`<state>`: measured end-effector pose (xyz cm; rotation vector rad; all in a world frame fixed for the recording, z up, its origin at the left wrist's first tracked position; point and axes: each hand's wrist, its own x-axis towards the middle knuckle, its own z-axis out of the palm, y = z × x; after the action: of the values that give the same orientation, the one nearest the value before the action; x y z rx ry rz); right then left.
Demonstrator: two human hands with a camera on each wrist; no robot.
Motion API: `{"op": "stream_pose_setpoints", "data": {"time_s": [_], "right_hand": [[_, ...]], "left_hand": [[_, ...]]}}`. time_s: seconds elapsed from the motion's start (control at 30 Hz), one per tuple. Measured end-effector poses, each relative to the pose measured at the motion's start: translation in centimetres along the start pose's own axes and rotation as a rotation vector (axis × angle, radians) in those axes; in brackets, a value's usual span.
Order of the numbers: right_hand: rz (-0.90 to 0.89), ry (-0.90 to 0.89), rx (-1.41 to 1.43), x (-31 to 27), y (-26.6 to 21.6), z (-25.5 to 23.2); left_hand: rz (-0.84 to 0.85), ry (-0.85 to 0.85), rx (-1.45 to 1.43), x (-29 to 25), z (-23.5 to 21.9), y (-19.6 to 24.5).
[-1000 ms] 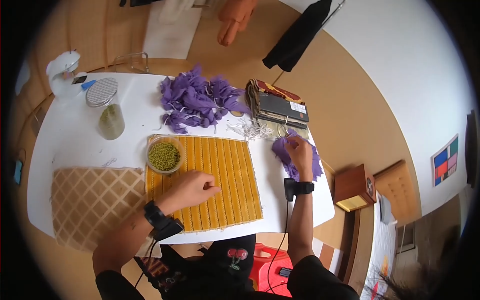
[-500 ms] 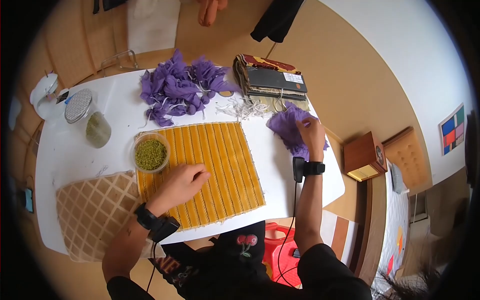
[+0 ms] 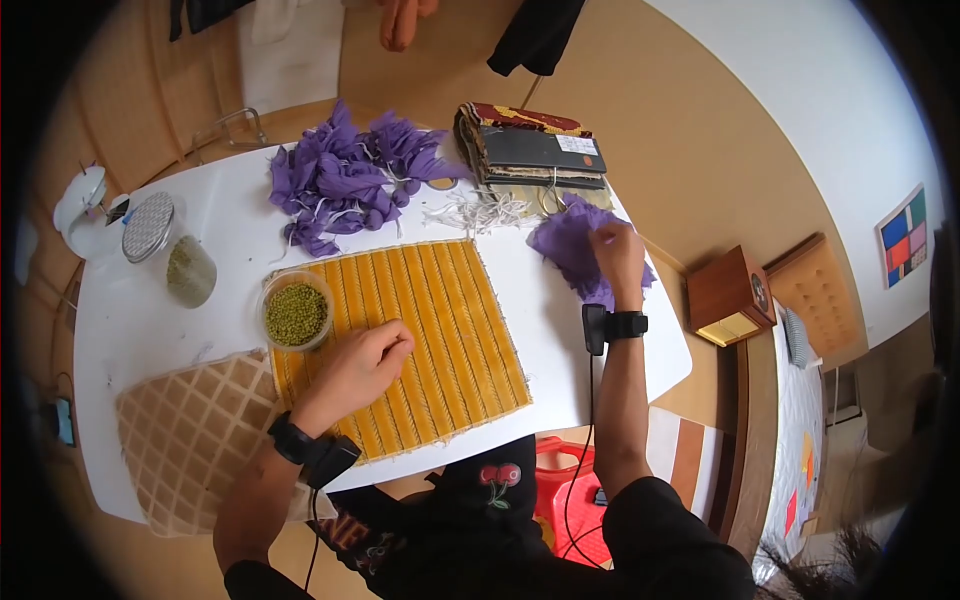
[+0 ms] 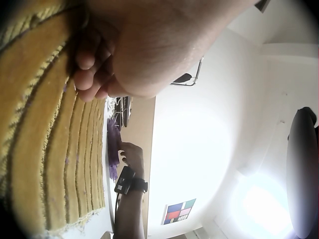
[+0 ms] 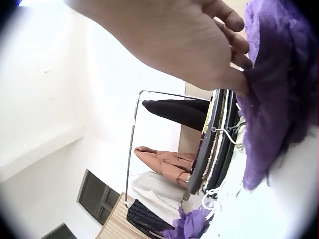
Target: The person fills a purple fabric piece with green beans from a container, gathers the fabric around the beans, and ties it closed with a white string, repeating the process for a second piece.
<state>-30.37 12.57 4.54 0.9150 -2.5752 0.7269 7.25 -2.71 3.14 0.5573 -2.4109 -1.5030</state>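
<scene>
The right hand [image 3: 620, 258] is pinching the purple cloth [image 3: 568, 250] at the right of the table [image 3: 560, 370], its other fingers curling inward and its thumb tip disappearing into a fold, while the cloth is lying near the strings [image 3: 485, 212] and the book [image 3: 540, 155]. The left hand [image 3: 355, 370] is hovering over or resting on the yellow mat [image 3: 450, 350], which cannot be told, its fingers curling loosely and holding nothing visible. The bowl [image 3: 296, 273] of beans [image 3: 296, 315] is standing at the mat's far left corner, and the purple bundles [image 3: 350, 180] are lying beyond it.
</scene>
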Motion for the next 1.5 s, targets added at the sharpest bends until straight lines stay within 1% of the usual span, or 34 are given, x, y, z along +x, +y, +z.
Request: {"op": "stream_pose_setpoints", "data": {"time_s": [0.03, 0.07, 0.13, 0.17, 0.2, 0.27, 0.3, 0.33, 0.37, 0.4, 0.47, 0.5, 0.53, 0.57, 0.6, 0.63, 0.67, 0.73, 0.77, 0.8, 0.87, 0.9, 0.97, 1.0, 1.1, 1.13, 1.2, 1.23, 1.27, 1.33, 1.4, 1.43, 1.5], "right_hand": [[-0.034, 0.120, 0.085, 0.4, 0.2, 0.0], [-0.038, 0.123, 0.084, 0.5, -0.4, -0.5], [-0.107, 0.209, 0.496, 0.2, -2.8, -1.6], [-0.138, 0.177, 0.608, 0.2, -3.2, -1.3], [-0.140, 0.169, 0.615, -0.2, -4.5, -1.3], [-0.133, -0.065, 0.964, -2.0, -7.4, -1.3], [-0.185, -0.174, 0.998, -3.0, -9.0, -1.2], [-0.255, -0.311, 1.066, -3.9, -10.3, -1.0], [-0.303, -0.484, 1.083, -4.9, -11.4, -1.0], [-0.352, -0.663, 1.098, -6.0, -12.5, -1.1], [-0.411, -0.872, 1.125, -7.8, -14.7, -1.5], [-0.434, -0.971, 1.192, -8.2, -14.9, -1.3], [-0.429, -0.991, 1.201, -8.5, -15.2, -1.1], [-0.350, -1.001, 1.234, -8.7, -15.3, -1.0], [-0.269, -1.006, 1.260, -8.8, -15.4, -1.0], [-0.261, -0.953, 1.174, -8.9, -15.3, -0.4], [-0.256, -0.958, 1.166, -9.2, -15.3, -0.2], [-0.321, -0.998, 0.931, -9.7, -15.6, 0.2], [-0.369, -1.033, 0.888, -9.9, -15.5, 0.6], [-0.368, -1.037, 0.888, -9.9, -15.6, 0.7], [-0.282, -1.178, 0.960, -9.8, -15.6, 0.6], [-0.280, -1.181, 0.959, -9.7, -15.5, 0.8], [-0.188, -1.045, 1.121, -9.6, -15.0, 1.3], [-0.187, -1.046, 1.119, -9.5, -14.9, 1.1], [-0.120, -0.872, 1.181, -9.0, -14.6, 0.5], [-0.120, -0.870, 1.181, -8.8, -14.4, 0.4], [-0.111, -0.864, 1.267, -8.2, -13.8, 0.1], [-0.125, -0.818, 1.276, -8.2, -13.8, 0.0], [-0.130, -0.815, 1.273, -8.0, -13.9, -0.3], [-0.168, -0.723, 1.380, -7.6, -14.1, -1.0], [-0.158, -0.603, 1.383, -7.0, -14.6, -1.8], [-0.186, -0.587, 1.372, -6.6, -14.6, -2.2], [-0.220, -0.566, 1.352, -5.6, -14.8, -3.0]], "left_hand": [[-0.014, -0.017, -0.015, 0.0, -0.1, 0.0], [-0.027, -0.030, -0.031, 0.1, -0.1, 0.0], [-0.003, -0.016, -0.023, 0.1, 0.1, -0.2], [0.018, -0.005, -0.011, 0.1, 0.2, -0.3], [0.010, 0.001, -0.008, 0.2, 0.3, -0.7], [0.062, -0.038, -0.113, 0.3, 0.4, -1.8], [0.040, -0.028, -0.110, 0.3, 0.2, -1.7], [-0.027, -0.044, -0.252, 0.4, 0.2, -1.3], [-0.094, -0.053, -0.395, 0.6, 0.2, -1.1], [-0.125, -0.034, -0.397, 0.5, 0.3, -0.7], [-0.131, 0.084, -0.673, 0.6, 0.5, -0.2], [-0.156, 0.100, -0.672, 0.6, 0.4, -0.7], [-0.122, 0.058, -0.660, 1.0, 0.3, -1.3], [-0.083, 0.016, -0.652, 1.1, 0.3, -1.8], [-0.093, 0.022, -0.661, 1.0, 0.2, -2.1], [-0.078, 0.009, -0.677, 1.0, 0.2, -2.2], [-0.061, -0.006, -0.693, 1.0, 0.3, -2.3], [-0.029, -0.001, -0.753, 1.1, 0.3, -2.3], [-0.042, 0.022, -0.785, 1.0, 0.2, -1.9], [-0.057, 0.045, -0.816, 0.9, 0.1, -1.6], [-0.066, 0.046, -0.808, 0.7, -0.2, -1.6], [-0.072, 0.045, -0.799, 0.7, -0.3, -1.6], [-0.095, 0.040, -0.791, 0.8, -0.4, -1.6], [-0.116, 0.035, -0.778, 0.8, -0.5, -1.7], [-0.076, 0.023, -0.815, 1.1, -0.3, -1.9], [-0.075, 0.021, -0.815, 1.1, -0.3, -1.9], [-0.056, 0.052, -0.799, 1.2, -0.1, -1.8], [-0.050, 0.051, -0.800, 1.2, -0.1, -1.9], [-0.072, 0.049, -0.795, 1.2, 0.0, -2.1], [-0.090, 0.045, -0.788, 1.1, -0.1, -2.1], [-0.117, 0.021, -0.785, 1.0, -0.5, -1.7], [-0.110, 0.019, -0.786, 1.0, -0.4, -1.5], [-0.129, 0.078, -0.817, 1.0, -0.2, -1.1]]}}
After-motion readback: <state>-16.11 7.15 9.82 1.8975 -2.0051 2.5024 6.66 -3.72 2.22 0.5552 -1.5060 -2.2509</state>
